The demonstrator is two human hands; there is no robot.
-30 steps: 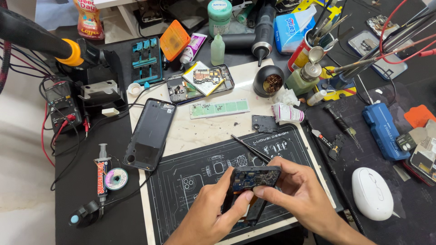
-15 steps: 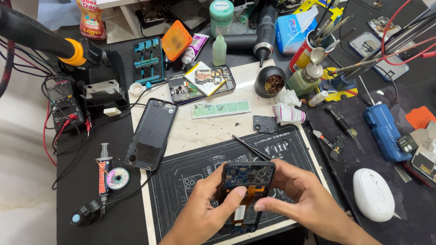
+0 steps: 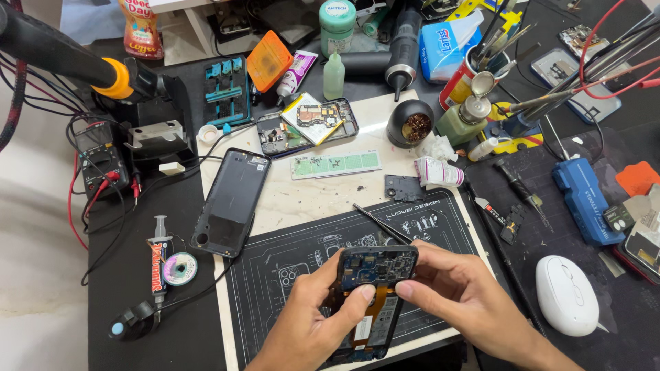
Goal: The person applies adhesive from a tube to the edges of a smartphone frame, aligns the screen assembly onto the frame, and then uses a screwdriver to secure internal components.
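- Head view, against the earlier frames: the opened phone (image 3: 375, 292) has stayed in both hands over the black printed work mat (image 3: 289, 275), low in the middle of the surface (image 3: 323, 199). A second ago it was gripped lower and flatter; now its top end is tipped up so the blue circuit board faces the camera.
- The left hand (image 3: 313, 323) is curled shut round the phone's left edge, thumb pressed on the orange flex strip below the board.
- The right hand (image 3: 460, 295) is closed on the phone's upper right corner, thumb and forefinger pinching it. It has slid up from the lower edge since half a second ago.
- The black tweezers (image 3: 381, 223) lie on the mat just above the phone, unmoved, as does the dark phone back cover (image 3: 230, 203) to the left.
- Packages and labels: a blue-and-white tissue pack (image 3: 447, 45) stands at the top, right of centre, with a red tin of tools (image 3: 457, 86) touching it below.
- A green round jar with a white label (image 3: 337, 24) stands at top centre, with a small pale green bottle (image 3: 333, 75) in front of it.
- A white-and-purple tube (image 3: 295, 72) lies tilted beside an orange square case (image 3: 269, 60).
- An orange packet with printed lettering (image 3: 141, 27) sits at the top left.
- A white mouse (image 3: 565, 295) rests at the right, well apart from the hands.
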